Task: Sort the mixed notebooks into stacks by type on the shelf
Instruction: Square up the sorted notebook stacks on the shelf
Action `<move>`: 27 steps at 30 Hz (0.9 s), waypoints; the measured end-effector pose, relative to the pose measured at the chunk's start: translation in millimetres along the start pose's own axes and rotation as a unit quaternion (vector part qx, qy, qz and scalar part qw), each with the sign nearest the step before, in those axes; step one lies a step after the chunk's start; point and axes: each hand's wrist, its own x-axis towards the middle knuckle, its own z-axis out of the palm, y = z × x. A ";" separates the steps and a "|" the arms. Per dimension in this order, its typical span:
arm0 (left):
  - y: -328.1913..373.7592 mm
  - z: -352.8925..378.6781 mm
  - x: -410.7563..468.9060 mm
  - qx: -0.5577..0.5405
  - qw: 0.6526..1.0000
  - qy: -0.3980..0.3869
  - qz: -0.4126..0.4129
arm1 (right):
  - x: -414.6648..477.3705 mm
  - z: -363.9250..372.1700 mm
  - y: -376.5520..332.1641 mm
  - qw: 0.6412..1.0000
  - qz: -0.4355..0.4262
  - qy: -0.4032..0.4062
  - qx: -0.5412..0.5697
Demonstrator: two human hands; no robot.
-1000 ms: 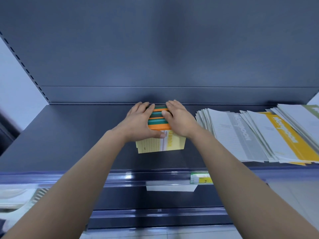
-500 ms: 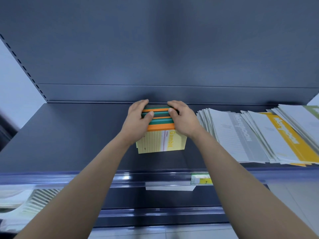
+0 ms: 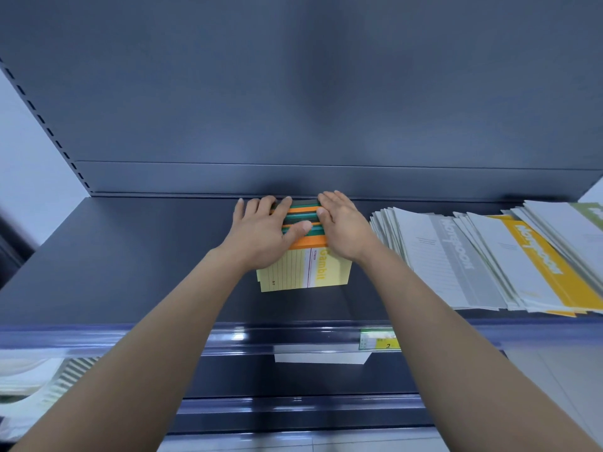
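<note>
Looking down, we see our left hand (image 3: 261, 233) and right hand (image 3: 344, 228) lying on the small stack of notebooks (image 3: 306, 265). The fingers are straight and close together, pressing its two sides. The stack sits at 12 o'clock from us, near the back of the shelf (image 3: 130, 256). The grey and yellow notebooks (image 3: 489, 256) lie fanned out at 3 o'clock from the stack, apart from it.

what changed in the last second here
The left hand slid its thumb up from the yellow notebook onto the striped stack. The right hand eased slightly right, baring more stripes. Both hands stay flat on that stack; the yellow notebook and the fanned notebooks have not moved.
</note>
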 end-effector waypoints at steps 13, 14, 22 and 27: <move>7.7 -1.0 3.5 -0.010 0.999 -0.012 0.042 | -2.7 -2.7 4.7 0.902 0.151 0.044 0.401; 7.2 -0.5 3.0 -0.022 0.999 -0.008 0.044 | -3.9 -4.9 4.0 0.894 0.168 0.026 0.414; -1.4 2.0 -6.1 -0.695 0.706 0.103 -0.092 | -1.8 -5.7 6.1 0.903 0.172 -0.006 0.395; 10.8 6.6 -10.8 -0.736 0.648 0.118 -0.159 | -0.4 -6.1 7.4 0.888 0.177 -0.012 0.424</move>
